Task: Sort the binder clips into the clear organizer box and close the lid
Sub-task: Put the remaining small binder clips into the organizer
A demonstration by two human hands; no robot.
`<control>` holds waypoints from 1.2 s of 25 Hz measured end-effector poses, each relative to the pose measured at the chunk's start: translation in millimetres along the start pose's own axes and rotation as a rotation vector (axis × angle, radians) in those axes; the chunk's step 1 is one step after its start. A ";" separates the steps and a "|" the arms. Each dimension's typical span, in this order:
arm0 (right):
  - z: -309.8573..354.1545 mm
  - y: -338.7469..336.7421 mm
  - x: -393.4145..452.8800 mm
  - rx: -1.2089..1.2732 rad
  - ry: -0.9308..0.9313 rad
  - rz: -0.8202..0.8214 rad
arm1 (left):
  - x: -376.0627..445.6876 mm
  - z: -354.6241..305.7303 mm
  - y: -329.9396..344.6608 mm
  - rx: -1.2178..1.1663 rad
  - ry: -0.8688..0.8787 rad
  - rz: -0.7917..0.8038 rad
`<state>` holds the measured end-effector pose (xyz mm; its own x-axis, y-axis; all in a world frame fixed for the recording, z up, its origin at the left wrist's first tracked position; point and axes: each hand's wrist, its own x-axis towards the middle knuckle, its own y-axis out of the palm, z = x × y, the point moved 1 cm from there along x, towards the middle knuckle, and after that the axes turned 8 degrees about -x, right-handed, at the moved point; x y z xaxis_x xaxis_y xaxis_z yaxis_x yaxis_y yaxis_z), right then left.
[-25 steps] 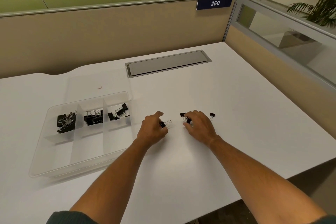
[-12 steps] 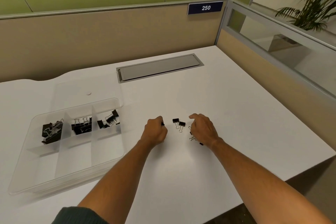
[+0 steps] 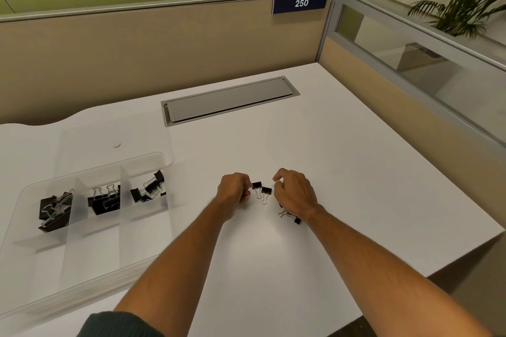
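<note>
Since the earlier frame: both hands are closing in on the last loose clips, and the whole desk is sliding slightly in my view as the head camera is tilting.
Left hand: my left hand (image 3: pixel 232 194) is curling into a loose fist just left of the two small clips (image 3: pixel 262 191); the fingers are bent inward, and I cannot tell whether they are already pinching a clip.
Right hand: my right hand (image 3: pixel 294 191) is hovering just right of that same pair, thumb and forefinger drawn near each other but holding nothing I can see.
Stray clips: one or two more small clips (image 3: pixel 289 215) are lying partly under my right wrist, on the near side of the pair.
Organizer box: the clear organizer box (image 3: pixel 82 268) is sitting well to the left of the two small clips, lying open.
Sorted so far: the far row is filling up, with large clips (image 3: pixel 53 209) in its left compartment, medium clips (image 3: pixel 104 200) in the middle one and smaller clips (image 3: pixel 147 190) in the right one; the near compartments are looking empty.
Lid: the clear lid (image 3: pixel 115 142) is lying flat beyond the box, not yet closed.
Left to do: by my judgement most of the sorting is finished; the few small clips are still waiting to go in, then the lid.
Surroundings: a grey cable hatch (image 3: pixel 230 100) is lying far beyond the pair, toward the partition with the sign 250 (image 3: pixel 300 3).
In the way: nothing is standing between the pair and the box; the clips under my wrist are looking easy to overlook.
</note>
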<state>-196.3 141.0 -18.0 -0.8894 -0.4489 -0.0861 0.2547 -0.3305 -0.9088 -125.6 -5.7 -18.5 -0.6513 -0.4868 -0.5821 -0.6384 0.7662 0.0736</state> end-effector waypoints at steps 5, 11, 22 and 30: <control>6.7 0.6 4.2 -0.143 0.019 -0.032 | 15.8 1.9 11.9 0.711 0.292 -0.086; 0.7 -0.5 5.4 -0.107 0.013 0.013 | 22.8 3.1 26.0 1.096 0.283 -0.059; 4.3 6.4 -1.3 -0.115 -0.020 0.025 | 18.7 -1.8 26.7 1.110 0.254 -0.104; 0.4 9.3 3.1 -0.164 0.015 -0.004 | 15.1 -4.8 23.6 1.083 0.241 -0.107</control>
<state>-196.6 136.2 -26.6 -0.8962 -0.4350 -0.0872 0.1867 -0.1915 -0.9636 -152.4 3.0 -21.7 -0.7521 -0.5506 -0.3621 -0.0773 0.6194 -0.7813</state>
